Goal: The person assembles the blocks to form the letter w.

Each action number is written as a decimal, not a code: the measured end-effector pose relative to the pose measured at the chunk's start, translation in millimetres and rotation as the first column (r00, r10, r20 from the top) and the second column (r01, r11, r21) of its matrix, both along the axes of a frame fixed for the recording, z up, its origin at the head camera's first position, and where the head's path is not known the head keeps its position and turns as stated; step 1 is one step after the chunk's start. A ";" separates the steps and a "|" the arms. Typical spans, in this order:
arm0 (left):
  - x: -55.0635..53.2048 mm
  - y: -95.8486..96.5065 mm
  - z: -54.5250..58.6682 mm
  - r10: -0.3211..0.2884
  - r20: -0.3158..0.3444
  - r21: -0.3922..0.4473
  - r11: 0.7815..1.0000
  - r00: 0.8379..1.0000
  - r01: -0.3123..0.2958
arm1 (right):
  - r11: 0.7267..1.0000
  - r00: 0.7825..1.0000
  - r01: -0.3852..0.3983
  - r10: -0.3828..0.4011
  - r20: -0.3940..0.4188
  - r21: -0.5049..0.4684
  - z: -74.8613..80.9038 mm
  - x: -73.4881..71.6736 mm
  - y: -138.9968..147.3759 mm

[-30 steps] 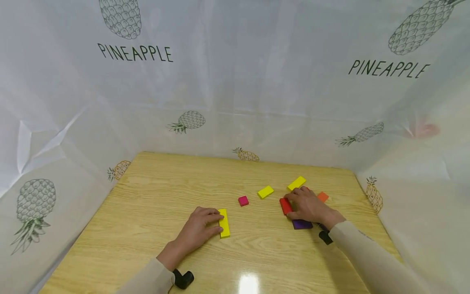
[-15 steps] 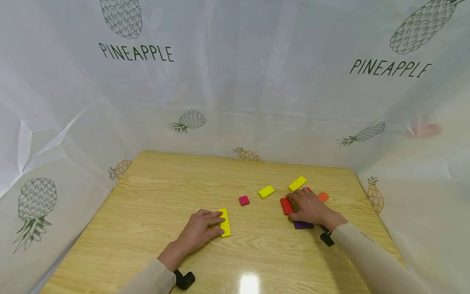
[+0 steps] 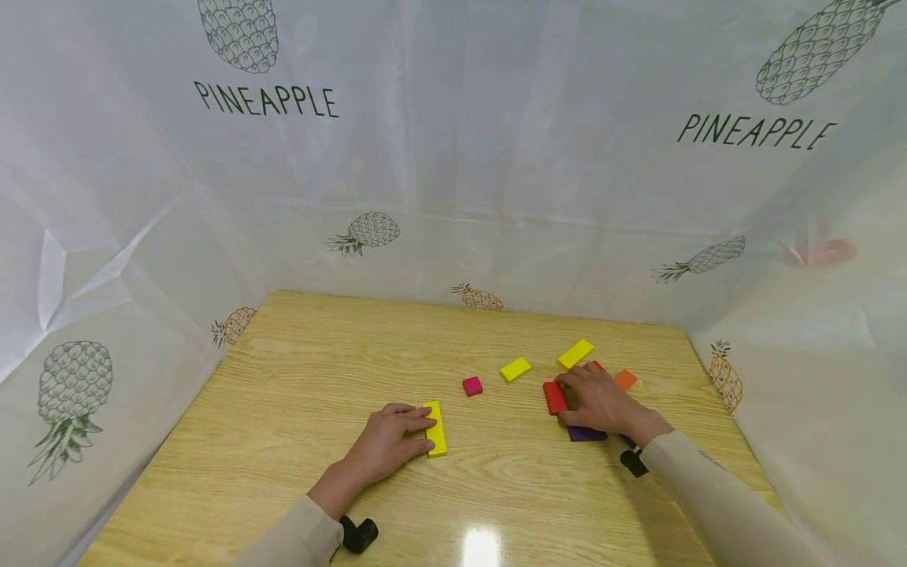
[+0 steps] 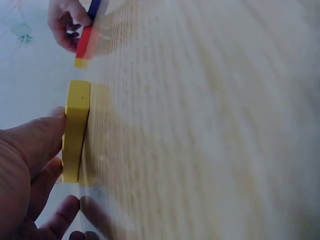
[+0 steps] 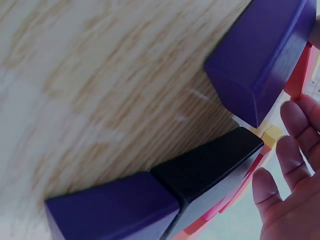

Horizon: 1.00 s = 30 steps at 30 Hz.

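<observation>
In the head view my left hand [image 3: 388, 441] rests on a yellow block [image 3: 436, 431] lying on the table. The left wrist view shows its thumb [image 4: 47, 127] and a fingertip against the upper side of that yellow block [image 4: 75, 130], not wrapped round it. My right hand [image 3: 602, 400] is over a cluster of blocks. Its thumb and index finger pinch a red block [image 3: 554, 399] near the two ends; the palm hides part of it. Right in front of the thumb lies a purple block [image 3: 585, 434], large in the right wrist view, where the other fingers [image 5: 292, 155] stay loose.
Near the right hand lie a yellow block [image 3: 575, 353], another yellow block [image 3: 515, 369], an orange block [image 3: 626, 379] and a small pink block [image 3: 472, 386]. A black block [image 5: 210, 160] and a second purple block [image 5: 115, 210] stand close together. White pineapple-printed sheeting [image 3: 453, 157] surrounds the table [image 3: 319, 362].
Both hands and the blocks keep their places. The whole head view shifts very slightly to the right.
</observation>
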State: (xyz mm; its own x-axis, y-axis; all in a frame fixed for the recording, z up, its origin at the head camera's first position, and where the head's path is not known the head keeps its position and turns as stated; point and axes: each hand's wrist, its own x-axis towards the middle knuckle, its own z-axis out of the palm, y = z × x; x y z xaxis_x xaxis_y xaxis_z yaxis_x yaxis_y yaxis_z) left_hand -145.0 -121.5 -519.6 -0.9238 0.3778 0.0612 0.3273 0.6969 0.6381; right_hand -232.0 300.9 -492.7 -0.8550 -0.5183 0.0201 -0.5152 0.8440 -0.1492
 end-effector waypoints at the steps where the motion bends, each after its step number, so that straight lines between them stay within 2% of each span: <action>1: -0.5 -0.1 0.4 0.000 0.002 -0.002 1.000 1.000 0.000 | 1.000 1.000 -0.002 0.002 -0.004 -0.001 -0.1 -0.4 0.0; 8: -3.3 -3.0 -2.3 -0.012 0.001 -0.002 1.000 1.000 0.012 | 0.999 1.000 0.010 -0.011 -0.020 -0.042 2.4 -3.3 0.6; 17: -1.4 -4.9 -3.9 -0.019 -0.015 -0.008 1.000 1.000 0.018 | 0.992 0.991 -0.050 0.034 -0.129 -0.120 14.5 -10.1 -12.4; 24: 1.4 -4.6 -3.1 -0.016 -0.014 -0.017 1.000 1.000 0.016 | 0.980 0.997 -0.065 0.057 -0.051 -0.188 29.4 -14.8 -50.6; 30: 2.4 -4.4 -3.3 -0.024 -0.019 -0.027 0.999 1.000 0.024 | 0.979 0.993 -0.114 0.110 -0.035 -0.168 31.6 -22.2 -94.4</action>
State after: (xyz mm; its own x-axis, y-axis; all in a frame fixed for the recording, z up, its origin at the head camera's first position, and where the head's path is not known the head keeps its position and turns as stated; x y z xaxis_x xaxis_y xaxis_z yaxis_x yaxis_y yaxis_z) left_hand -142.6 -125.9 -522.9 -0.9132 0.4017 0.0683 0.3562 0.7055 0.6127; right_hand -254.2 206.6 -461.1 -0.7899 -0.5979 0.1362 -0.6102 0.7446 -0.2707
